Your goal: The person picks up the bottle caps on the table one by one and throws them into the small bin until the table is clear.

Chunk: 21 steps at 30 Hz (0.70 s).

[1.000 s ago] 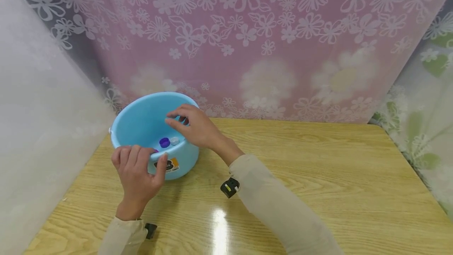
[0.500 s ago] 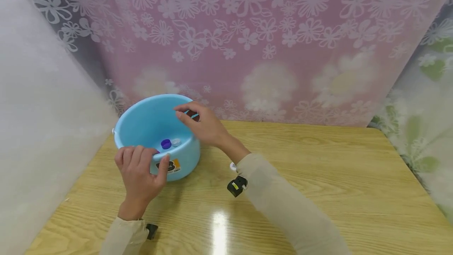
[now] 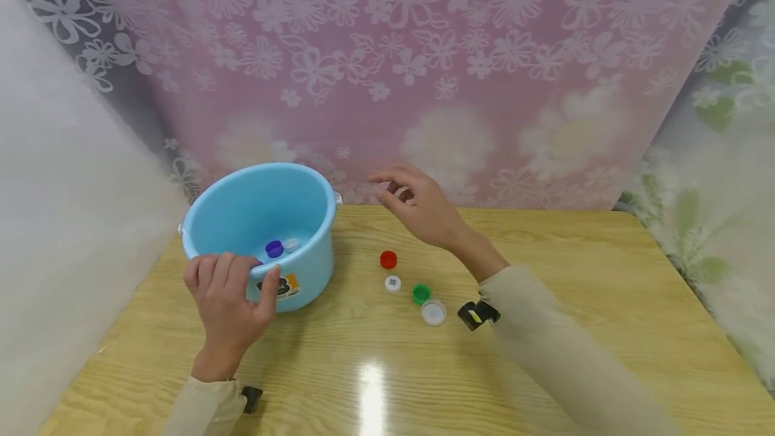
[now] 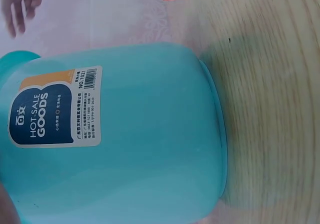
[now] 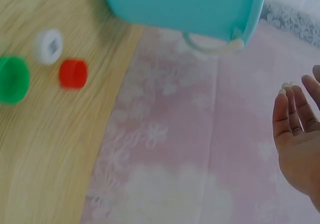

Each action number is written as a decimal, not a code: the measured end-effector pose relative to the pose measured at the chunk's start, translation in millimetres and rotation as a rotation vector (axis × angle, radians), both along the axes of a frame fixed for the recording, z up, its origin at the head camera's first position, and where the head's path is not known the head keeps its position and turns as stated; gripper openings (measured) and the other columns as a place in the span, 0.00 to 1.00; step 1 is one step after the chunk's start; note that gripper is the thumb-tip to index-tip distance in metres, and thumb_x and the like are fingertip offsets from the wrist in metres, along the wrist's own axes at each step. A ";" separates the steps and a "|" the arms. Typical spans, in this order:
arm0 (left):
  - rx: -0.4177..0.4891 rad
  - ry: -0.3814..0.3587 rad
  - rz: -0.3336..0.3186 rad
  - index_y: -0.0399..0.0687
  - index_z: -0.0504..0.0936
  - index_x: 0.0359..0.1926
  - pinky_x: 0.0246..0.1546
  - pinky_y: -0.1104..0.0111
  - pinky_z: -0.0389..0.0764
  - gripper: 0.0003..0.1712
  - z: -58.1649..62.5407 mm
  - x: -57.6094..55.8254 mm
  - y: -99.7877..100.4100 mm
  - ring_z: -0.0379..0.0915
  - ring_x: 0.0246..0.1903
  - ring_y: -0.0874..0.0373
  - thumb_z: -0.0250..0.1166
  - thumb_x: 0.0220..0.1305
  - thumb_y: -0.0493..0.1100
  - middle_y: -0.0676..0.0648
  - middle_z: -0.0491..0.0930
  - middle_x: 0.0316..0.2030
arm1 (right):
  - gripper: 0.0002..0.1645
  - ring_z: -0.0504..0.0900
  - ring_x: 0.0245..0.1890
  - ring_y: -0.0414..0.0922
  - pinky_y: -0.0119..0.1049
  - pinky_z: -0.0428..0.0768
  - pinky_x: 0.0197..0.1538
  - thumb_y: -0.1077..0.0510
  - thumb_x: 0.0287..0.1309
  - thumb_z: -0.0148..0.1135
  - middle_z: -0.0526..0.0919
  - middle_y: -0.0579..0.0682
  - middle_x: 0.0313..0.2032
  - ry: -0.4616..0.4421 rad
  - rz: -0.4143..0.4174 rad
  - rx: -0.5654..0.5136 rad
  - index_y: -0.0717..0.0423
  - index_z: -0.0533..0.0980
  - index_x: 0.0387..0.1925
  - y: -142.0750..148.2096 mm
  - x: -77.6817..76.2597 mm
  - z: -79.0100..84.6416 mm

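Note:
My left hand (image 3: 230,301) grips the near rim of a light blue bucket (image 3: 311,274), fingers over the edge and thumb outside. Inside lie a purple bottle cap (image 3: 274,249) and a pale cap (image 3: 292,245); another bit of purple shows beside my left fingers. To the right of the bucket, my right hand (image 3: 424,210) hovers in the air, holding nothing, its fingers loosely bent. Below it on the table are a red cap (image 3: 389,260), a small white cap (image 3: 393,284), a green cap (image 3: 421,294) and a larger whitish cap (image 3: 433,313).
The wooden table (image 3: 575,328) ends at the back against a pink flowered curtain (image 3: 375,86). Pale sheets hang at both sides. A handle (image 5: 215,46) hangs from the bucket's side in the right wrist view.
My right hand has moved right, from over the bucket's rim to beside it. The caps on the table, mostly hidden behind that arm before, now show. My left hand keeps its hold.

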<state>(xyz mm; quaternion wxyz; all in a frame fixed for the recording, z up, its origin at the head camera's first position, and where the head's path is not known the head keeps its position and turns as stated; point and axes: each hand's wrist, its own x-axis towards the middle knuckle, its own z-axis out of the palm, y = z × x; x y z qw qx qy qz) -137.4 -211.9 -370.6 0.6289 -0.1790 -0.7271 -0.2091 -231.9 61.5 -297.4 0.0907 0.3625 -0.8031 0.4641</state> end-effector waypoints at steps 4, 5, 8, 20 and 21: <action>0.011 0.005 -0.003 0.39 0.68 0.19 0.39 0.48 0.53 0.28 -0.6 -0.4 2.1 0.56 0.23 0.41 0.56 0.64 0.58 0.43 0.62 0.16 | 0.17 0.73 0.39 0.41 0.39 0.76 0.41 0.53 0.68 0.54 0.73 0.44 0.53 0.002 -0.028 0.070 0.52 0.77 0.55 31.8 2.1 -7.3; 0.014 0.005 -0.003 0.38 0.68 0.19 0.39 0.48 0.53 0.29 -0.8 -0.5 2.7 0.56 0.23 0.41 0.55 0.64 0.58 0.42 0.62 0.16 | 0.17 0.73 0.39 0.41 0.39 0.76 0.41 0.53 0.68 0.54 0.73 0.45 0.52 -0.001 -0.032 0.093 0.52 0.76 0.55 38.5 2.5 -9.2; 0.020 0.005 0.000 0.38 0.69 0.19 0.39 0.48 0.53 0.29 0.0 0.4 2.7 0.56 0.23 0.41 0.55 0.64 0.59 0.42 0.62 0.16 | 0.17 0.73 0.39 0.41 0.39 0.76 0.41 0.52 0.68 0.54 0.73 0.46 0.52 -0.016 -0.034 0.161 0.52 0.76 0.55 53.1 4.6 -12.6; 0.016 -0.003 -0.002 0.38 0.69 0.19 0.39 0.48 0.53 0.29 0.2 1.1 3.3 0.56 0.23 0.41 0.55 0.64 0.59 0.43 0.62 0.16 | 0.19 0.74 0.42 0.39 0.38 0.76 0.41 0.50 0.67 0.55 0.70 0.47 0.57 -0.057 -0.043 0.286 0.51 0.75 0.56 93.4 20.3 -31.8; 0.018 0.001 0.000 0.38 0.69 0.20 0.39 0.48 0.53 0.29 0.4 1.3 3.3 0.56 0.23 0.41 0.55 0.64 0.59 0.42 0.62 0.16 | 0.19 0.75 0.42 0.39 0.38 0.76 0.41 0.49 0.67 0.55 0.70 0.47 0.58 -0.063 -0.042 0.291 0.50 0.75 0.56 95.5 21.4 -33.8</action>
